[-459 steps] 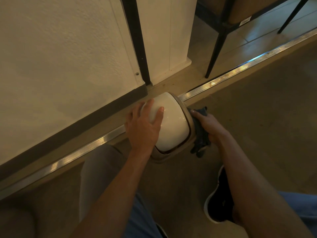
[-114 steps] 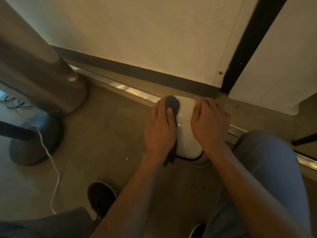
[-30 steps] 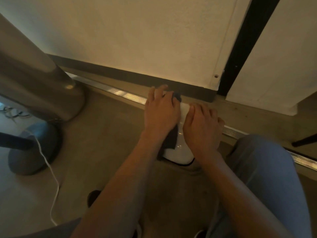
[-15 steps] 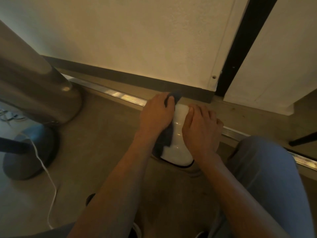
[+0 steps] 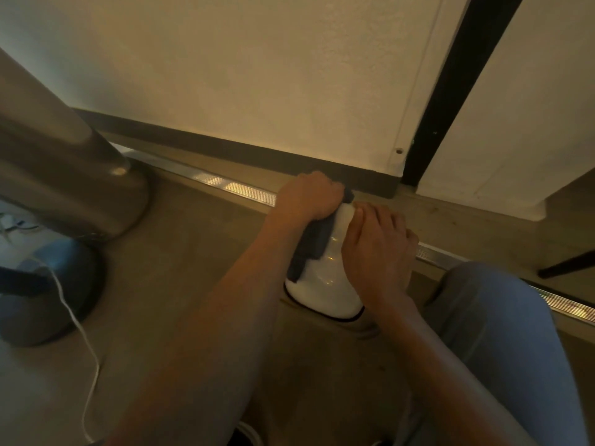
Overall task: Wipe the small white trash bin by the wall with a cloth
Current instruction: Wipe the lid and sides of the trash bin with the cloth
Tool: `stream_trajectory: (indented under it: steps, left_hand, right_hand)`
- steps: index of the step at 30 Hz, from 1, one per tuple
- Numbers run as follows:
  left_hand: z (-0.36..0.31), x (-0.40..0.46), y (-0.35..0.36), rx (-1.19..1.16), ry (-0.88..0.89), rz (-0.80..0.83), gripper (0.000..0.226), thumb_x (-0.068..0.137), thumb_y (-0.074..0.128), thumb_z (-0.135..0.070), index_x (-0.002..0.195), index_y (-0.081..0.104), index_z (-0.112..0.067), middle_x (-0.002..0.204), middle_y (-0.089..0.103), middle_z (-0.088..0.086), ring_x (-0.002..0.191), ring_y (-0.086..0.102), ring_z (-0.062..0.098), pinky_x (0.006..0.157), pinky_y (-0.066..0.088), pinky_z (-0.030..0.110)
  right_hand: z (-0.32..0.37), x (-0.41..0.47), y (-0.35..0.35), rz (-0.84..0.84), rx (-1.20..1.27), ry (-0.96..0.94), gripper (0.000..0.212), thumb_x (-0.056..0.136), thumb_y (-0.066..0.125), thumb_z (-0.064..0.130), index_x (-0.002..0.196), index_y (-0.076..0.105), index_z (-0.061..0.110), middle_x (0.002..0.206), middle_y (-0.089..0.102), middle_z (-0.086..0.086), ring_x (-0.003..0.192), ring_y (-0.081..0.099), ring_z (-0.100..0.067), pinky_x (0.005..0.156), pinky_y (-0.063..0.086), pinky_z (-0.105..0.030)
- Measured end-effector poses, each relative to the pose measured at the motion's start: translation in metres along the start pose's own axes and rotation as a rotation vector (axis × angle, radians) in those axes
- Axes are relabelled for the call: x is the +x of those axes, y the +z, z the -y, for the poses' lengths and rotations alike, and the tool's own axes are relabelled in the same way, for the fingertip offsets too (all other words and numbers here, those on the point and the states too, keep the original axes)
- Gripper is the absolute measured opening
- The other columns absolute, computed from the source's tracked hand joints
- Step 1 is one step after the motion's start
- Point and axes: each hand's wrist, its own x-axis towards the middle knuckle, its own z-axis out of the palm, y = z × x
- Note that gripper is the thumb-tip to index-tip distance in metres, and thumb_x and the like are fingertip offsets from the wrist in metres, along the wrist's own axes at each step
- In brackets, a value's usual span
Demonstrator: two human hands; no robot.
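Wiping step now: small white bin (image 5: 325, 284) on floor near wall (image 5: 257, 75), left hand (image 5: 309, 196) curled on dark cloth (image 5: 314, 243) at 11 o'clock, right hand (image 5: 376, 249) flat on top, steadying; next, probably rub cloth down side.

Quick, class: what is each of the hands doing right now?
Left hand: fingers curled, gripping the dark cloth against the white bin.
Right hand: open, resting flat on the bin.

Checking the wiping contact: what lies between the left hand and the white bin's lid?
The dark cloth: in the head view the left hand presses it against the bin.
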Motion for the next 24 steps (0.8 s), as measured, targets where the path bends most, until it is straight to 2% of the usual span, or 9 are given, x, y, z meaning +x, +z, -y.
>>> stream_trajectory:
  steps: [2,5,9,12,14,17,19,21,24]
  left_hand:
    - [-0.009,-0.001,0.003,0.088,0.084,0.005,0.047,0.097,0.035,-0.045,0.114,0.069,-0.017,0.119,0.067,0.012,0.103,0.062,0.03,0.081,0.042,0.036]
    - [0.008,-0.033,0.008,-0.057,0.255,-0.178,0.039,0.104,0.036,-0.04,0.112,0.068,-0.02,0.113,0.069,0.007,0.097,0.06,0.022,0.079,0.042,0.033]
    - [0.025,-0.003,-0.006,-0.033,0.011,-0.034,0.041,0.101,0.037,-0.038,0.111,0.069,-0.014,0.124,0.065,0.018,0.111,0.059,0.036,0.087,0.044,0.039]
    - [0.008,0.003,-0.006,0.083,0.069,0.029,0.042,0.099,0.038,-0.04,0.115,0.069,-0.016,0.125,0.064,0.015,0.106,0.06,0.032,0.086,0.044,0.038]
    - [0.01,-0.012,0.003,-0.012,0.192,-0.065,0.037,0.101,0.039,-0.038,0.109,0.069,-0.018,0.114,0.068,0.008,0.098,0.061,0.026,0.084,0.046,0.036]
    - [0.038,-0.044,0.014,-0.422,0.224,-0.263,0.034,0.105,0.04,-0.035,0.117,0.067,-0.017,0.113,0.069,0.002,0.102,0.062,0.014,0.09,0.047,0.026]
    - [0.045,-0.078,0.028,-0.577,0.126,-0.402,0.032,0.108,0.036,-0.034,0.12,0.062,-0.021,0.11,0.065,-0.006,0.099,0.058,-0.005,0.085,0.04,0.006]
    - [0.043,-0.107,0.043,-0.69,-0.073,-0.469,0.026,0.109,0.033,-0.032,0.106,0.059,-0.027,0.096,0.059,-0.013,0.089,0.054,-0.017,0.075,0.036,-0.001]
    - [0.049,-0.091,0.039,-0.789,-0.316,-0.277,0.033,0.109,0.032,-0.034,0.093,0.058,-0.021,0.087,0.057,-0.006,0.075,0.052,-0.006,0.062,0.035,0.003]
  right_hand:
    - [-0.001,0.0,0.002,-0.016,0.016,0.01,0.043,0.103,0.025,0.034,0.121,0.06,0.017,0.117,0.065,-0.007,0.109,0.057,-0.028,0.089,0.044,-0.046]
    - [-0.001,-0.001,0.003,-0.04,0.045,0.006,0.041,0.102,0.028,0.033,0.122,0.061,0.016,0.117,0.065,-0.008,0.109,0.057,-0.029,0.09,0.045,-0.047]
    - [0.0,0.0,0.004,-0.018,0.032,0.012,0.045,0.102,0.025,0.034,0.125,0.06,0.018,0.12,0.063,-0.006,0.111,0.055,-0.027,0.093,0.044,-0.048]
    - [0.0,0.0,0.004,-0.011,0.025,0.025,0.043,0.102,0.026,0.033,0.125,0.059,0.018,0.12,0.062,-0.006,0.112,0.055,-0.027,0.092,0.044,-0.047]
    - [-0.001,0.0,0.004,-0.018,0.031,0.026,0.041,0.102,0.027,0.032,0.123,0.059,0.018,0.118,0.063,-0.007,0.11,0.056,-0.026,0.091,0.044,-0.046]
    - [0.001,0.001,0.002,-0.031,0.033,0.017,0.041,0.101,0.027,0.032,0.12,0.06,0.017,0.115,0.063,-0.008,0.107,0.057,-0.028,0.089,0.045,-0.047]
    - [0.001,0.001,0.0,-0.029,0.041,0.003,0.041,0.101,0.026,0.033,0.119,0.06,0.016,0.114,0.063,-0.008,0.106,0.057,-0.029,0.09,0.045,-0.048]
    - [0.002,0.0,-0.001,-0.021,0.048,-0.008,0.044,0.101,0.024,0.034,0.12,0.059,0.017,0.116,0.063,-0.008,0.108,0.057,-0.028,0.092,0.046,-0.048]
    - [0.002,0.001,-0.001,-0.009,0.042,-0.013,0.044,0.102,0.024,0.035,0.124,0.059,0.019,0.119,0.063,-0.005,0.11,0.057,-0.025,0.092,0.046,-0.047]
